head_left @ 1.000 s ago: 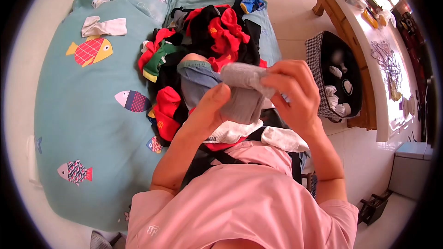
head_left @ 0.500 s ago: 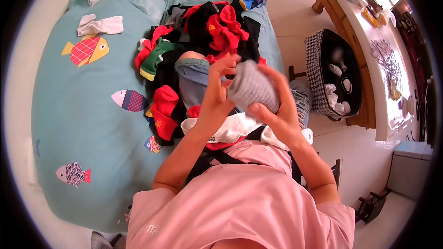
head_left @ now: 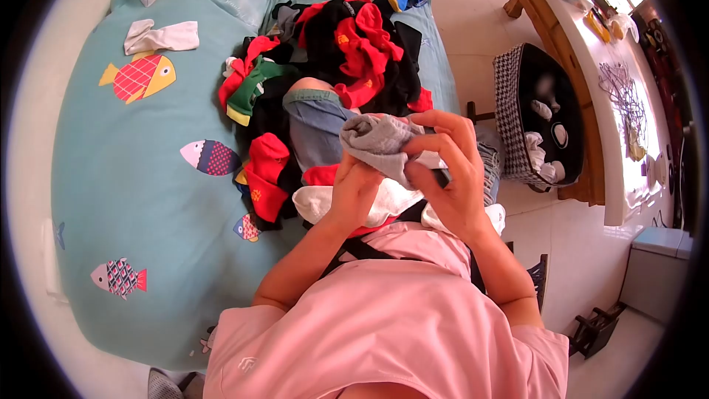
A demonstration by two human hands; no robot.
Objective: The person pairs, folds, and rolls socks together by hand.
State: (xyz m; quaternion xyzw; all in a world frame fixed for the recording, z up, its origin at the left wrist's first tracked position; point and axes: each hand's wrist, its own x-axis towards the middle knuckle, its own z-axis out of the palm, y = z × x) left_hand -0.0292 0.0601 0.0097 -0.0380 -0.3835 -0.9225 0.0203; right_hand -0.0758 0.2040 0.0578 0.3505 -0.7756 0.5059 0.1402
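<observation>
A rolled grey sock (head_left: 380,140) is held up above my lap, its coiled end facing left. My left hand (head_left: 356,188) grips it from below, with the fingers partly hidden behind the cloth. On the other side, my right hand (head_left: 450,162) pinches the loose edge between thumb and fingers. Beneath the hands, white socks (head_left: 395,203) lie across my lap. Red and black socks (head_left: 266,177) are on the bed to the left, and a larger pile of red and black socks (head_left: 369,52) lies beyond my knee.
A white sock (head_left: 162,35) lies on the fish-patterned bed (head_left: 148,214) at the left. At the right, a houndstooth basket (head_left: 509,118) with white rolled items stands beside a wooden-legged table (head_left: 583,89). A small grey cabinet (head_left: 653,270) stands at the lower right.
The grey sock has gone from a folded shape to a tighter roll with its coil showing. My left hand has moved beneath it, and my right hand has shifted to its right edge.
</observation>
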